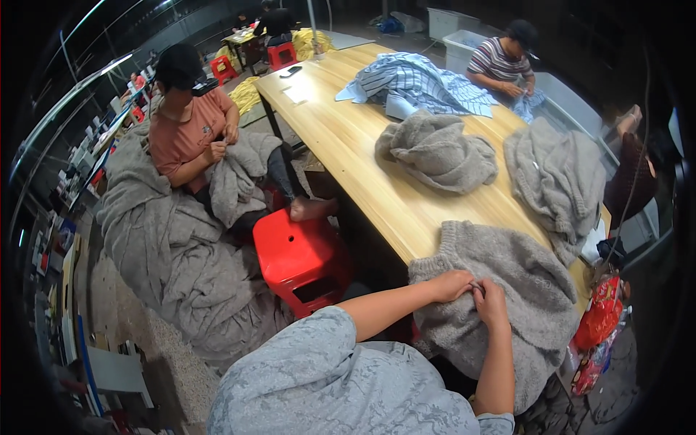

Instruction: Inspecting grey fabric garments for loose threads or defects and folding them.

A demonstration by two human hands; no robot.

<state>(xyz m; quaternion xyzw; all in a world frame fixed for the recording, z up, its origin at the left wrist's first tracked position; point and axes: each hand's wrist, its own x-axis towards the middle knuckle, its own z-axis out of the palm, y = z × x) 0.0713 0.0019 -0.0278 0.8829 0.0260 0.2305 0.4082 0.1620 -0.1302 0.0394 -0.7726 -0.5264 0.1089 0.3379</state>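
A fuzzy grey-brown knit sweater (507, 290) lies draped over the near corner of the table and hangs down toward my lap. Its ribbed edge shows on the far side. Over its middle, my left hand (452, 285) comes in from the left with fingers closed in a pinch. My right hand (491, 301) meets it fingertip to fingertip, also closed. A small greyish bit shows between the fingertips, too small to tell whether it is knit or a tool.
On the wooden table (326, 123) lie a bunched grey knit (438, 152), another grey knit (554, 174) and blue striped cloth (420, 83). A red stool (301, 250) stands left, by a large grey garment heap (181, 254). Co-workers sit left and far right. A red bag (600, 315) hangs right.
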